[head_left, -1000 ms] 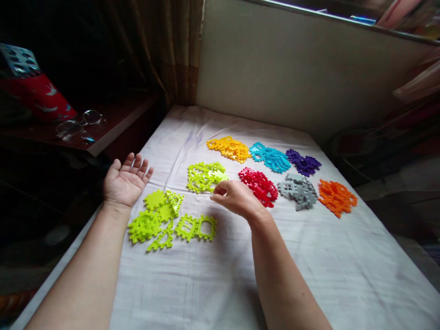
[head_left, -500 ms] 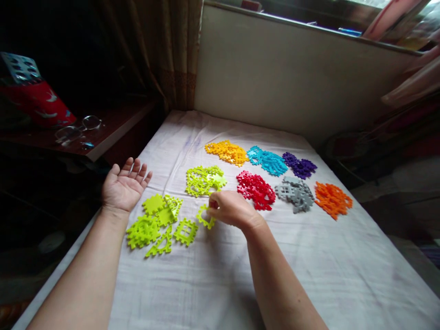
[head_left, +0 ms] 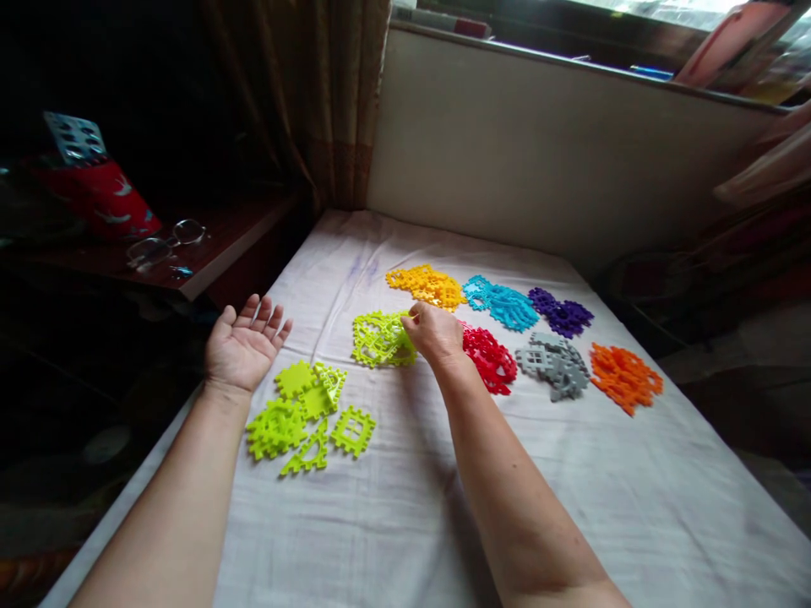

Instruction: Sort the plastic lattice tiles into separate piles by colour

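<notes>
My left hand (head_left: pixel 250 342) rests palm up at the left edge of the bed, fingers spread and holding nothing. Beside it lies a loose group of lime-green interlocking plastic pieces (head_left: pixel 279 426), some solid squares, some triangular frames. A square window-shaped piece (head_left: pixel 353 431) lies apart at that group's right side. My right hand (head_left: pixel 436 332) is pinched closed at the right edge of a second lime-green pile (head_left: pixel 380 339). A lime-green piece seems to be at its fingertips, partly hidden by the hand. My right wrist covers part of the red pile (head_left: pixel 491 359).
Farther back are yellow (head_left: pixel 427 285), blue (head_left: pixel 503 304) and purple (head_left: pixel 563 312) piles. Grey (head_left: pixel 554 365) and orange (head_left: pixel 626 376) piles lie to the right. Eyeglasses (head_left: pixel 166 242) and a red pouch (head_left: pixel 107 198) sit on a dark shelf at left. A wall stands behind.
My right hand has carried a lime-green frame piece up and away from the near group to the far lime-green pile. My left hand stays palm up. The view has shifted slightly.
</notes>
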Demonstrator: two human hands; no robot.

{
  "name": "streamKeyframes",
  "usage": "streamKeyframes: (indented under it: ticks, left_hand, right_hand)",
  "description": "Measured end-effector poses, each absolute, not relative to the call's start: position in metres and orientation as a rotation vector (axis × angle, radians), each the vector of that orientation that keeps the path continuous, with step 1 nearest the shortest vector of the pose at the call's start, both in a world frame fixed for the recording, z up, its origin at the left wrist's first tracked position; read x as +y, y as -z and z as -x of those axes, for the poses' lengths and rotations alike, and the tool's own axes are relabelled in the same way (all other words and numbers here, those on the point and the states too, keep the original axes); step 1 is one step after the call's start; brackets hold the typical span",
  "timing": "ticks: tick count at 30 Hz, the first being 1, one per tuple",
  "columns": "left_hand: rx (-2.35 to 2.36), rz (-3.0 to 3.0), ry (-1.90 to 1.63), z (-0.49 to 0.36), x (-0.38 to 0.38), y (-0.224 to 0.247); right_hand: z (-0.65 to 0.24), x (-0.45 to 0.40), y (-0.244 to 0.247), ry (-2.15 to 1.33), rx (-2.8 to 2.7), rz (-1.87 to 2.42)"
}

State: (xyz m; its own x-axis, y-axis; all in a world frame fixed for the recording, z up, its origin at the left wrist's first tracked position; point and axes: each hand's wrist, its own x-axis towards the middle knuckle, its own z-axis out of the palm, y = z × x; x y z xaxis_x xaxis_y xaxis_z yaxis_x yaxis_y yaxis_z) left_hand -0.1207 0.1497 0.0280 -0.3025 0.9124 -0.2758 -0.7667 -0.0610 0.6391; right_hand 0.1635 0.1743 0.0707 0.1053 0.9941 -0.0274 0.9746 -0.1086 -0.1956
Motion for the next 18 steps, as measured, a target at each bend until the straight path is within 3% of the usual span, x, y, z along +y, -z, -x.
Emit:
streamKeyframes:
  ticks: [5, 10, 18]
  left_hand:
    - [0.850, -0.234, -1.683, 0.119, 0.149, -0.030]
    - [0.840, -0.238, -1.685, 0.121, 0.149, -0.028]
    - [0.824, -0.243, -1.679, 0.124, 0.150, -0.025]
  right_hand:
    - [-0.154, 0.142, -0.074, -0.195, -2.077, 2.067]
    - [-0.115, 0.101, -0.065, -0.484, -2.359, 1.696]
    - [-0.085, 0.085, -0.055, -0.440, -2.507, 1.717]
